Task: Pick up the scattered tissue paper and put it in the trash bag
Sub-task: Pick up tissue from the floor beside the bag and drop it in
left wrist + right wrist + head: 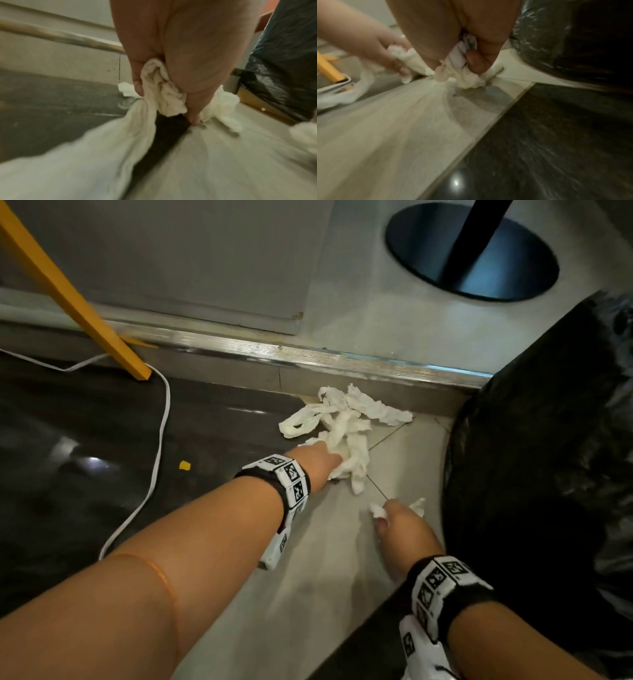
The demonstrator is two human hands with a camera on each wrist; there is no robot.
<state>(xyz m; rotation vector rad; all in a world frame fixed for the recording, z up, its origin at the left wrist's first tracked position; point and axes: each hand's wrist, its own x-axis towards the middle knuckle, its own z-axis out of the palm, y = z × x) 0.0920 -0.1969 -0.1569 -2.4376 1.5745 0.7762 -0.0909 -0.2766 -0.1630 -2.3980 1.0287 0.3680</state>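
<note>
A tangle of white tissue paper (346,419) lies on the pale floor tile against the step. My left hand (322,462) grips its near end, and the left wrist view shows tissue (163,92) bunched in the curled fingers. My right hand (397,520) is lower and to the right, closed round a small wad of tissue (378,511) that pokes out on both sides; in the right wrist view that wad (467,78) hangs below the fingers just above the floor. The black trash bag (548,474) bulges right beside the right hand.
A metal-edged step (308,357) runs behind the tissue. A yellow leg (85,313) and a white cable (161,433) are on the dark floor at left, with a small yellow scrap (185,465). A black round pedestal base (472,251) stands on the upper level.
</note>
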